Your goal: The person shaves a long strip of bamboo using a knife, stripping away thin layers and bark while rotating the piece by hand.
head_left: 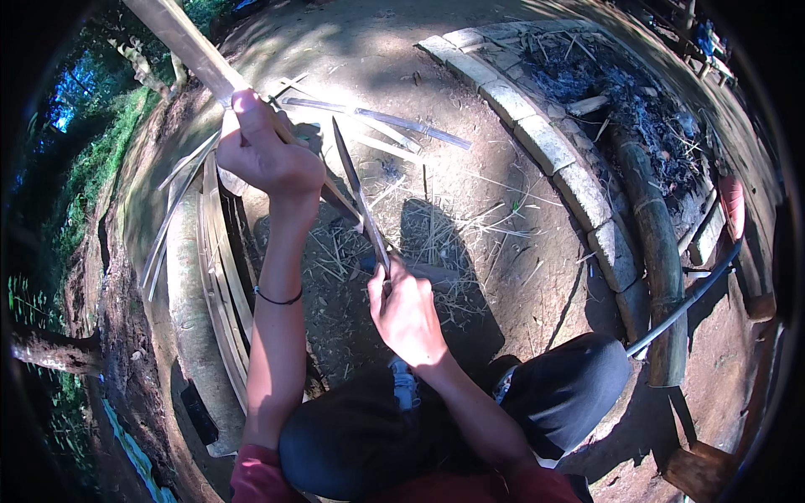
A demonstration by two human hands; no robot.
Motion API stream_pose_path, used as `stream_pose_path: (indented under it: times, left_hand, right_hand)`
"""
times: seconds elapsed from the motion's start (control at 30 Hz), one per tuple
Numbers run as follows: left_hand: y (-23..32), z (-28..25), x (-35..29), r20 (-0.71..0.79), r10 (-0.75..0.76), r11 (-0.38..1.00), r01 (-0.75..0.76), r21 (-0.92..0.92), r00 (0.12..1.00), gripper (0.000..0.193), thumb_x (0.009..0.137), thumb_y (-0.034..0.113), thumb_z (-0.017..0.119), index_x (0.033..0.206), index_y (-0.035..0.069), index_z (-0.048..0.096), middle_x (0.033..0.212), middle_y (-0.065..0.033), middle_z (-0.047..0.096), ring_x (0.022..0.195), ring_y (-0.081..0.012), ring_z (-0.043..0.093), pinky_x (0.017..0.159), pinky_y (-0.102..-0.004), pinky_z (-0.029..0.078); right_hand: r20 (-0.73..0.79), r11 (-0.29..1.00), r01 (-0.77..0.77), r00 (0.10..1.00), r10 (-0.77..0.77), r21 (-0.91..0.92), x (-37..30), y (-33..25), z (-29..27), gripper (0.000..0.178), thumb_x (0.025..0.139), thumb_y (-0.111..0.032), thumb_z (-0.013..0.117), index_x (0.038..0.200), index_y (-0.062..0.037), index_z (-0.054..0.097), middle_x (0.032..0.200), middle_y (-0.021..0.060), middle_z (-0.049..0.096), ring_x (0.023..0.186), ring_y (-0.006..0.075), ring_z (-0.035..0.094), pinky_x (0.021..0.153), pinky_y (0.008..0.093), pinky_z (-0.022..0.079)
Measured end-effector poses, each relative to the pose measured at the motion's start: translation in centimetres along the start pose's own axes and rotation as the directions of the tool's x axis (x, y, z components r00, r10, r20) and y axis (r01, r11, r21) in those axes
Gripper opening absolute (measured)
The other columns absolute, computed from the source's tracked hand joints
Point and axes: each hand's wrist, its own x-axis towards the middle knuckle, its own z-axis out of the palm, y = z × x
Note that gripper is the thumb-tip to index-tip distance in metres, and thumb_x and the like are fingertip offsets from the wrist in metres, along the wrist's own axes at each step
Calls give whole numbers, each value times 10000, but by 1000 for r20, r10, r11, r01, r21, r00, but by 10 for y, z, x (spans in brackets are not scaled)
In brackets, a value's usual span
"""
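Note:
My left hand is raised and closed around a long pale bamboo strip. The strip slants from the upper left down past my wrist, toward the blade in my other hand. In my right hand, above my lap, is the handle of a knife with a long, dark blade pointing up and away. The strip's lower end meets the blade near its base; whether the edge bites into it, I cannot tell. My fingers hide most of the handle.
Split bamboo strips and thin shavings litter the dirt ahead. A log with more strips lies at my left. To the right, a stone border rings ash and charred wood, beside a bamboo pole and a blue-grey pipe.

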Motion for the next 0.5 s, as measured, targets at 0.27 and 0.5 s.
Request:
stream_pose_path:
  times: [0.27,0.5]
  left_hand:
    - [-1,7,0,-55,27,998,-30,-53,998,517,985,308,433,540,65,332,472,38,311,428,-46,306,422,-241,223]
    - [-15,-12,14,-46,19,996,-15,87,999,400,941,377,486,706,56,454,631,3,420,525,-79,391,498,-246,345]
  right_hand:
    - [-39,992,33,999,-38,-119,-19,27,21,281,895,-92,564,1076,122,579,542,221,569,483,343,625,415,414,474]
    - [-6,994,-45,999,46,104,-5,7,16,144,906,-126,564,914,17,579,569,222,574,546,404,621,489,450,495]
